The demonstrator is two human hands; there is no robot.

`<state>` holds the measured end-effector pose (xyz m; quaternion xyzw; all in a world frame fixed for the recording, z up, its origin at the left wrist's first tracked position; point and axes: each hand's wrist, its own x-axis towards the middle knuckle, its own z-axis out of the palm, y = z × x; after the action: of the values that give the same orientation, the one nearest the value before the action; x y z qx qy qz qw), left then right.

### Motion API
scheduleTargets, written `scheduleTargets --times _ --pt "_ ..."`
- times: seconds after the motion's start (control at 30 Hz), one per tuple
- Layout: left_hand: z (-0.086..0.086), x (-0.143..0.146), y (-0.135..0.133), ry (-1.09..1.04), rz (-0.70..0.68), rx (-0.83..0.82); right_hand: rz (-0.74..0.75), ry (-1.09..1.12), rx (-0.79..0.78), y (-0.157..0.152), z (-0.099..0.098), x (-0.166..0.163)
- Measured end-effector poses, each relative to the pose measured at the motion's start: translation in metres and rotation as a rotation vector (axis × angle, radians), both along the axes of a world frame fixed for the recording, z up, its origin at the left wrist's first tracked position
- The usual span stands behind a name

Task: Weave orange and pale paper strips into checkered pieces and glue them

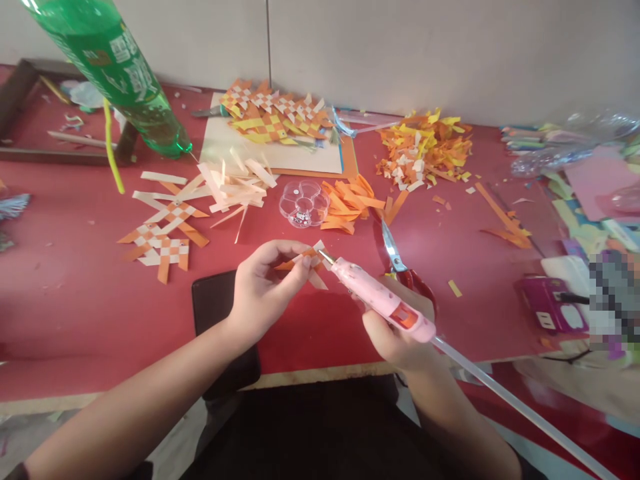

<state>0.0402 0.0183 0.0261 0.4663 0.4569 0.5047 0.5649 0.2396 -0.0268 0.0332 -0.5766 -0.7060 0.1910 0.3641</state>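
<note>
Between the fingers and thumb of my left hand (267, 283) is a small woven piece of orange and white paper strips (316, 257). My right hand (400, 333) is wrapped round a pink hot glue gun (383, 297). The metal tip of the gun is at the paper piece; whether it touches cannot be made out. A long clear glue stick (515, 397) runs out of the gun's back end. Beyond my right hand lie scissors (393, 250) with red handles, partly hidden by the hand. A black phone (215, 300) lies under my left wrist.
Woven orange and white pieces (167, 233), pale strips (240, 183) and orange strips (350, 203) lie on the red table (65, 313). Behind are a clear flower-shaped tray (287, 200), finished-looking woven pieces (275, 110) and paper scraps (425, 147). A green bottle (115, 80) leans at left.
</note>
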Motion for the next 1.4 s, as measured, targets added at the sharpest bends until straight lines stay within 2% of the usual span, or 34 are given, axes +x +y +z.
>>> scheduleTargets --times 0.5,0.63,0.8,0.87,0.93,1.0,1.13,1.2,1.3,1.4 --pt "-0.001 0.000 0.000 0.000 -0.005 0.048 0.023 -0.006 0.018 0.000 -0.003 -0.002" --pt "-0.004 0.000 0.001 0.125 0.042 0.058 0.008 -0.015 0.043 0.000 -0.003 -0.003" --pt "-0.008 -0.001 -0.001 0.219 0.047 0.154 -0.009 -0.046 0.090 -0.003 -0.003 -0.001" --pt "-0.008 -0.001 -0.003 0.254 0.063 0.163 -0.054 -0.153 0.160 -0.003 -0.004 0.010" --pt "-0.008 -0.001 -0.003 0.260 0.076 0.137 -0.128 -0.360 0.182 0.000 -0.004 0.033" --pt "-0.007 -0.001 -0.001 0.206 0.062 0.090 -0.156 -0.542 0.100 0.010 -0.004 0.066" --pt "-0.006 -0.002 0.004 0.072 0.015 -0.010 -0.162 -0.654 0.004 0.039 -0.012 0.142" --pt "-0.007 -0.002 0.006 0.027 -0.006 -0.054 -0.150 -0.696 -0.041 0.050 -0.017 0.168" --pt "-0.010 -0.001 0.008 0.004 -0.016 -0.087 -0.159 -0.736 -0.052 0.054 -0.016 0.177" --pt "-0.013 -0.001 0.009 -0.007 -0.027 -0.112 -0.213 -0.729 0.033 0.043 -0.002 0.145"
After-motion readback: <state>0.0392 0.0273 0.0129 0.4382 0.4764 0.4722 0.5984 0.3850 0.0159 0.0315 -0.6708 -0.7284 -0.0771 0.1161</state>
